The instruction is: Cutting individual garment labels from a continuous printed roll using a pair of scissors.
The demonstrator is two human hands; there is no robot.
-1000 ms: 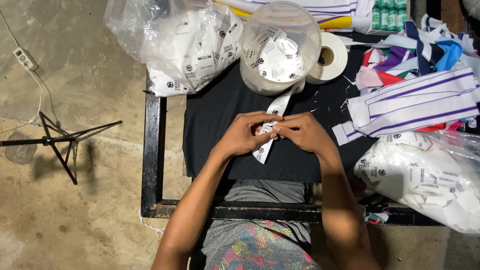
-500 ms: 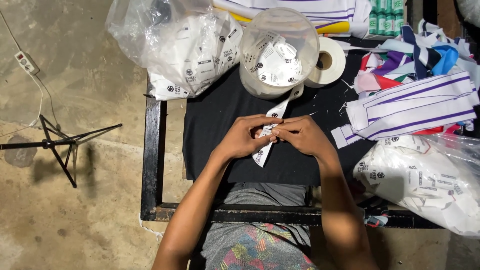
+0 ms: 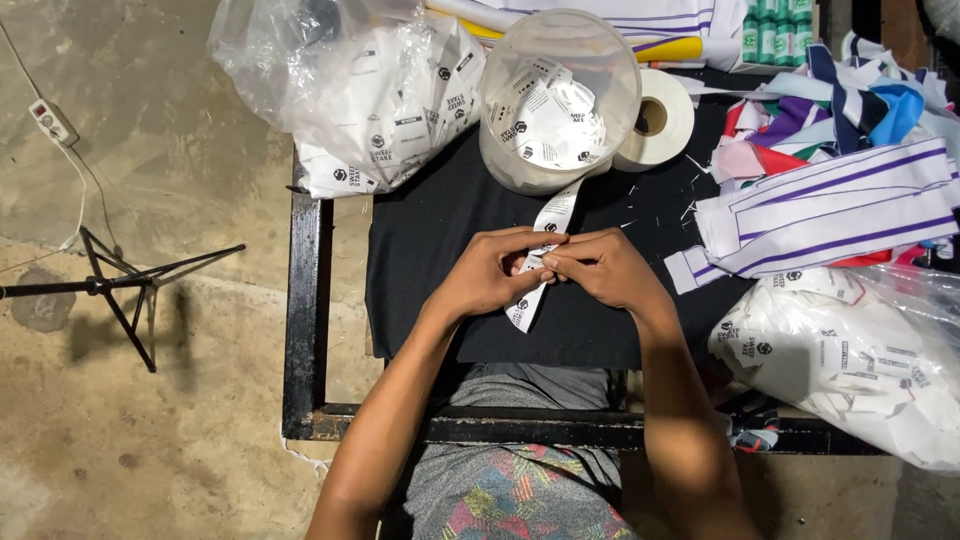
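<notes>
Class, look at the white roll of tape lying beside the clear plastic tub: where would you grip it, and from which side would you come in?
Grip the white roll of tape across its outer rim, coming from above and the right. It lies flat with its hollow core facing up, the clear plastic tub crowds its left side, and its right edge looks freer. Hooking a finger into the core would probably work too.

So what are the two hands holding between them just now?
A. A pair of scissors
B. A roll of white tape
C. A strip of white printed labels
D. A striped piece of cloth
C: the left hand and right hand pinch a strip of white printed labels over the black cloth, below the clear tub.
</notes>
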